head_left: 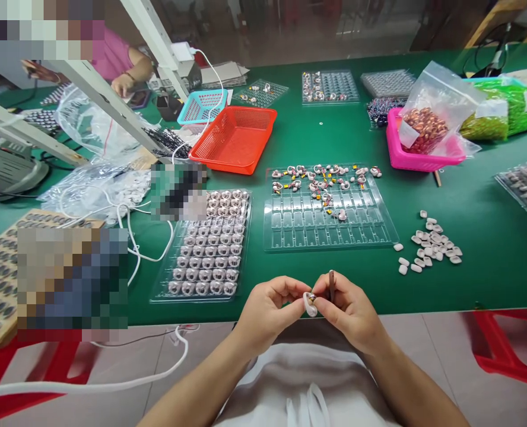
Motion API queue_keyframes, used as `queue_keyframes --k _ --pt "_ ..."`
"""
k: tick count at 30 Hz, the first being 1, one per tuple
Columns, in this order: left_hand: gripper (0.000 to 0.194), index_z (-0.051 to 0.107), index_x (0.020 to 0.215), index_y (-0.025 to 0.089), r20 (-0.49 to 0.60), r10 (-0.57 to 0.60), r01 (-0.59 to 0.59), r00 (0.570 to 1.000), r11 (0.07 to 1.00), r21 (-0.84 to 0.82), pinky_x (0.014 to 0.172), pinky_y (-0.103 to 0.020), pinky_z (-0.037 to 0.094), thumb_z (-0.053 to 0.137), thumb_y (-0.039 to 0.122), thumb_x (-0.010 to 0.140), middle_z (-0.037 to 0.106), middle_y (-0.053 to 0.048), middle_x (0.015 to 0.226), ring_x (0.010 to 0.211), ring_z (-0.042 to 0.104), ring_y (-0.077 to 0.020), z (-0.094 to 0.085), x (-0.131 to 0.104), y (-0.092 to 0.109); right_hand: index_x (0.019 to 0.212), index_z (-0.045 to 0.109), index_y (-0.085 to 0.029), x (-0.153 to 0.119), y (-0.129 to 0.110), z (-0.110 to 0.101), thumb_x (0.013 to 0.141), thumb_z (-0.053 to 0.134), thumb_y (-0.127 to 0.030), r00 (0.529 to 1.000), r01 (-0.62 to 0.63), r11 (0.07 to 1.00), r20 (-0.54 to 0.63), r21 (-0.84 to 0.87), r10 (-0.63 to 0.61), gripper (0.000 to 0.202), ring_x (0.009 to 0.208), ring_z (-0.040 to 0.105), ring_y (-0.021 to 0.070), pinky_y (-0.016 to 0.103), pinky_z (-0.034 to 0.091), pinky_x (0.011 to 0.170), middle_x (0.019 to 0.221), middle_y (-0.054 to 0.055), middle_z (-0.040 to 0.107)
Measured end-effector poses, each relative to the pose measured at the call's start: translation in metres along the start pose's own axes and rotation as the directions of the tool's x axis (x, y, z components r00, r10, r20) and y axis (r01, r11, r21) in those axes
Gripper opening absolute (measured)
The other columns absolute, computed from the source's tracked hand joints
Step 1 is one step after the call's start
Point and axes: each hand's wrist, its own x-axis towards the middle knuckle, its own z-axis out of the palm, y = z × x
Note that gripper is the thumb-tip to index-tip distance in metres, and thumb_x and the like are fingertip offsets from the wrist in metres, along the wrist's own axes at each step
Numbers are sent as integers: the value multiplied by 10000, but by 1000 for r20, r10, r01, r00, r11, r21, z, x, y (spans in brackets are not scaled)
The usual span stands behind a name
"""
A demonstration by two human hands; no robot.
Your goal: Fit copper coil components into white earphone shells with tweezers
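Near the front edge of the green table, my left hand (pixel 275 308) pinches a small white curved part (pixel 310 305) between thumb and fingertips. My right hand (pixel 347 308) closes on the same part from the other side, and also holds a thin dark tool (pixel 332 286) that points upward. A small shiny metallic piece shows at the top of the white part. Beyond my hands lies a clear tray (pixel 326 228) with several small white assemblies with yellow and red bits in its back rows. To its left, another clear tray (pixel 208 249) holds rows of white parts.
Loose white caps (pixel 437 243) lie at the right. Farther back are a red basket (pixel 234 139), a blue basket (pixel 203 107) and a pink basket (pixel 424 160) with a bag. White cables (pixel 130 237) cross the left side. Another person's hand (pixel 123 85) is at the back left.
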Motion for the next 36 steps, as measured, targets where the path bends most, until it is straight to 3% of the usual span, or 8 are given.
queue_keyframes --k 5,13,17,20,23,25,31,36 --pt "124 812 814 168 61 -21 27 998 993 -112 714 -230 573 854 229 716 789 -33 746 696 695 -133 0 0 -3 949 618 -231 0 9 6 953 647 -279 989 121 993 -90 -4 -121 56 710 522 107 210 440 650 821 -19 564" --pt "129 818 804 174 0 49 -48 999 982 -182 728 -238 583 872 192 688 798 -38 798 744 709 -151 8 0 -12 978 619 -252 0 22 24 965 627 -258 926 310 948 -246 70 -285 16 661 498 96 207 433 597 823 -19 529" --pt "113 808 838 170 24 54 -48 998 981 -186 701 -206 548 844 223 744 776 -36 790 727 675 -124 6 1 -15 992 638 -250 0 22 21 966 626 -264 940 282 959 -211 32 -269 32 619 444 96 224 382 553 827 -11 523" --pt "121 789 827 156 22 54 -50 998 984 -169 642 -169 495 829 256 771 734 -23 742 665 615 -89 3 1 -14 997 684 -241 0 16 10 1017 527 -304 947 277 961 -165 -18 -276 171 655 463 127 262 393 589 802 10 516" --pt "168 770 807 146 1 69 -68 998 985 -160 601 -161 455 830 299 770 685 -10 694 622 559 -74 1 0 -11 994 732 -245 1 6 -3 1044 436 -375 936 317 945 -133 -77 -325 327 948 542 214 351 456 802 1013 81 576" --pt "194 765 809 143 -13 69 -70 998 986 -153 586 -165 442 835 318 762 665 -8 674 608 540 -76 0 0 -10 1030 744 -257 1 0 -11 1039 422 -429 923 346 930 -134 -128 -362 365 1128 492 261 399 435 926 1160 101 561" --pt "187 773 856 158 -70 77 -85 995 991 -106 605 -188 469 821 320 776 704 -35 748 647 575 -98 -4 -2 -11 1142 712 -287 -9 -14 -17 1044 423 -395 891 423 902 -143 -86 -431 324 811 584 206 360 533 699 924 71 579" --pt "224 783 854 162 -131 101 -108 986 993 -46 598 -196 492 838 350 746 731 -50 781 653 598 -110 -2 -2 -9 1182 690 -251 -16 -15 -14 1024 493 -236 875 470 880 -100 -69 -474 252 944 623 229 375 619 730 1008 98 600"
